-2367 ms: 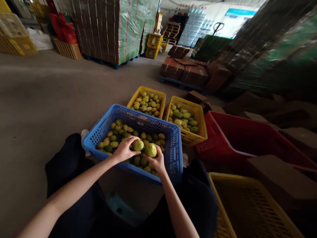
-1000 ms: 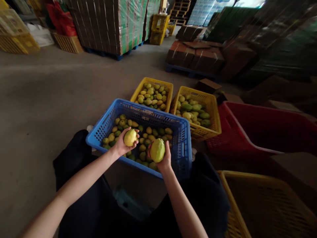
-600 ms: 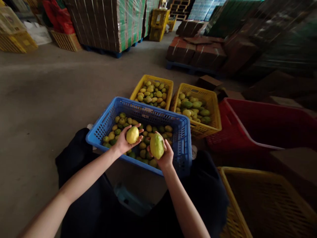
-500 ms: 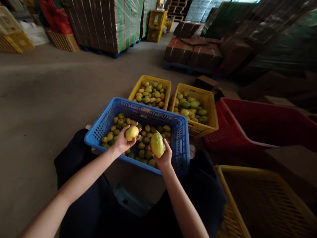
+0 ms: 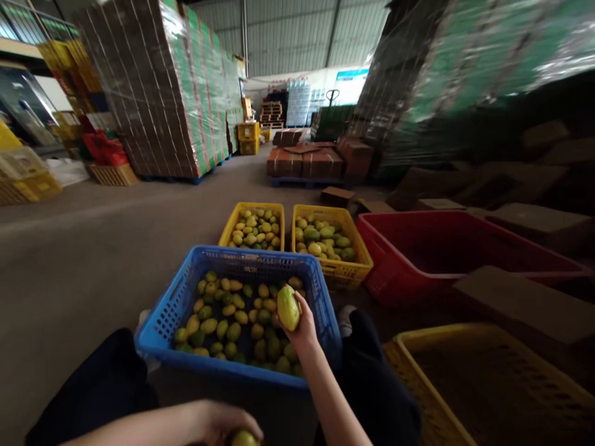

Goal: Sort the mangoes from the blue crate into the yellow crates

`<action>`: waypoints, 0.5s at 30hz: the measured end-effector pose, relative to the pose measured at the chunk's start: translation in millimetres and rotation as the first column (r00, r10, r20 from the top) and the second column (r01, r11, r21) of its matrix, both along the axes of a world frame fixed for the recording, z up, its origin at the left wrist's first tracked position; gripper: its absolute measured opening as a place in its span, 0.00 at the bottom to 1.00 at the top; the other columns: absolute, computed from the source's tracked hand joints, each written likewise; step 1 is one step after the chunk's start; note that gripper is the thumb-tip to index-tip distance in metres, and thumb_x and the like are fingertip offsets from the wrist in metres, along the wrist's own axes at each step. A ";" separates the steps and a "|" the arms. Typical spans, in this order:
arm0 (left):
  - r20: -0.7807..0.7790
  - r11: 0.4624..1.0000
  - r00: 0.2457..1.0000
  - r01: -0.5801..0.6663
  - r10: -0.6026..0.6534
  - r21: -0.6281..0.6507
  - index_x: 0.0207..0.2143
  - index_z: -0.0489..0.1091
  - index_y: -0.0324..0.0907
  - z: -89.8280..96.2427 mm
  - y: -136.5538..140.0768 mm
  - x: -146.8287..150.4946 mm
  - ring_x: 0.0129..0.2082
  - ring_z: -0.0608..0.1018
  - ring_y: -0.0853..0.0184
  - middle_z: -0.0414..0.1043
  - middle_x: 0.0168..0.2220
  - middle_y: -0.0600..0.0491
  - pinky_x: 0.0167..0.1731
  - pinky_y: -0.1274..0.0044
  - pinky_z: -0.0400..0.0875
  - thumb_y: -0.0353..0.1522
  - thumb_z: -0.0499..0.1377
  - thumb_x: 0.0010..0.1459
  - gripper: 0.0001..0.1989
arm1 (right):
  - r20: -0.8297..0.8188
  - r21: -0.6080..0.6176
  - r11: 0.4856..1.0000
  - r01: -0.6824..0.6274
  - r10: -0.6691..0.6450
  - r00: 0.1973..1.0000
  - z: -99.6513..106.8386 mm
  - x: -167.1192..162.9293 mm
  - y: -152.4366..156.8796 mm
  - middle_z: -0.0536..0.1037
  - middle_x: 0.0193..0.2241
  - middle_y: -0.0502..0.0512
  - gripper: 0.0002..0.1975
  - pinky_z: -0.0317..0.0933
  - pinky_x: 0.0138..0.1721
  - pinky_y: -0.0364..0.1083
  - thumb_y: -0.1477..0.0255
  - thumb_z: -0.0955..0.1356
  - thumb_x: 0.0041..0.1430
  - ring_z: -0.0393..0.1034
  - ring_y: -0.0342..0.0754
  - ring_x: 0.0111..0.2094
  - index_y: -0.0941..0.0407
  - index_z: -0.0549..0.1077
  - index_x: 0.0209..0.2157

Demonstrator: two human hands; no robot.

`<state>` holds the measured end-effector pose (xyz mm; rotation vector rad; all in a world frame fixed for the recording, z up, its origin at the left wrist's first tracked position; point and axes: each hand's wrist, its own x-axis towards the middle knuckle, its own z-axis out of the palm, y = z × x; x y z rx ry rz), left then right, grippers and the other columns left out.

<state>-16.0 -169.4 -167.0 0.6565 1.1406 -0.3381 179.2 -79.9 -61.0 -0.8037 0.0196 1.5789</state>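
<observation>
My right hand [image 5: 305, 327] is closed round a large, bumpy yellow-green lemon [image 5: 289, 308], held above the right part of a blue crate [image 5: 223, 370]. Many smaller yellow and green lemons [image 5: 233, 332] lie loose in that crate, which stands between my legs. Low at the bottom edge, on my side of the crate, my left hand [image 5: 218, 422] is slightly blurred and curled over a smaller lemon [image 5: 244, 438]. Only part of that lemon shows, with the fingers partly hidden.
Two yellow crates of lemons, the left one [image 5: 224, 238] and the right one [image 5: 367, 251], stand behind the blue crate. A red bin [image 5: 381, 263] is to the right, with another yellow crate [image 5: 432, 371] nearer me. Wrapped carton stacks [image 5: 144, 99] and strapped cardboard [image 5: 284, 163] stand farther back.
My left hand has come back and down from over the crate with its lemon. The right hand keeps its lemon over the crate. The view has tilted up, showing more of the warehouse.
</observation>
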 end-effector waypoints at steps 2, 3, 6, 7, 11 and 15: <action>-0.055 0.975 0.977 0.211 -0.208 0.067 0.20 0.70 0.42 14.3 20.1 -1.9 0.13 0.64 0.72 0.65 0.17 0.55 0.12 0.81 0.58 0.32 0.62 0.44 0.04 | -0.010 -0.037 0.999 -0.027 0.027 1.000 -0.4 3.8 1.1 0.79 0.23 0.51 0.09 0.65 0.17 0.43 0.68 0.67 0.53 0.73 0.48 0.19 0.56 0.72 0.37; -0.016 0.961 0.966 0.259 -0.259 0.101 0.23 0.72 0.42 32.1 38.7 -2.2 0.14 0.65 0.70 0.68 0.19 0.54 0.12 0.79 0.60 0.33 0.60 0.47 0.04 | -0.032 -0.061 0.996 -0.057 0.055 0.998 -1.4 4.6 1.4 0.79 0.22 0.52 0.08 0.64 0.17 0.43 0.68 0.66 0.54 0.73 0.47 0.19 0.56 0.72 0.35; 0.050 0.939 0.999 -0.031 0.015 0.343 0.26 0.70 0.40 113.1 115.0 -2.5 0.17 0.70 0.68 0.69 0.20 0.52 0.18 0.77 0.66 0.36 0.61 0.49 0.08 | -0.099 -0.146 0.981 -0.129 0.115 0.988 -6.3 4.0 1.5 0.77 0.19 0.53 0.10 0.64 0.19 0.41 0.66 0.63 0.58 0.72 0.45 0.19 0.57 0.71 0.29; 0.157 0.853 0.959 -0.283 0.237 0.439 0.29 0.70 0.38 141.8 140.8 -3.2 0.20 0.72 0.67 0.71 0.23 0.50 0.21 0.76 0.68 0.38 0.60 0.51 0.10 | -0.108 -0.166 0.977 -0.133 0.116 0.987 -8.1 3.0 1.3 0.77 0.19 0.53 0.10 0.64 0.19 0.40 0.66 0.63 0.58 0.72 0.44 0.19 0.57 0.70 0.28; 0.488 0.344 0.670 -0.723 0.559 0.599 0.45 0.65 0.42 197.2 197.5 -12.6 0.32 0.77 0.69 0.70 0.42 0.47 0.36 0.75 0.72 0.44 0.51 0.59 0.18 | -0.099 -0.180 0.973 -0.143 0.127 0.987 -12.4 -2.2 -1.1 0.76 0.18 0.52 0.11 0.64 0.20 0.39 0.64 0.62 0.58 0.71 0.43 0.20 0.56 0.69 0.27; 0.129 0.367 0.944 -0.240 0.303 0.899 0.38 0.71 0.41 118.6 159.4 -30.1 0.41 0.77 0.64 0.73 0.43 0.46 0.40 0.73 0.70 0.42 0.51 0.59 0.16 | -0.066 -0.179 0.973 -0.149 0.140 0.988 -16.9 -10.3 -7.1 0.74 0.17 0.51 0.12 0.63 0.19 0.40 0.63 0.63 0.58 0.70 0.44 0.18 0.56 0.68 0.27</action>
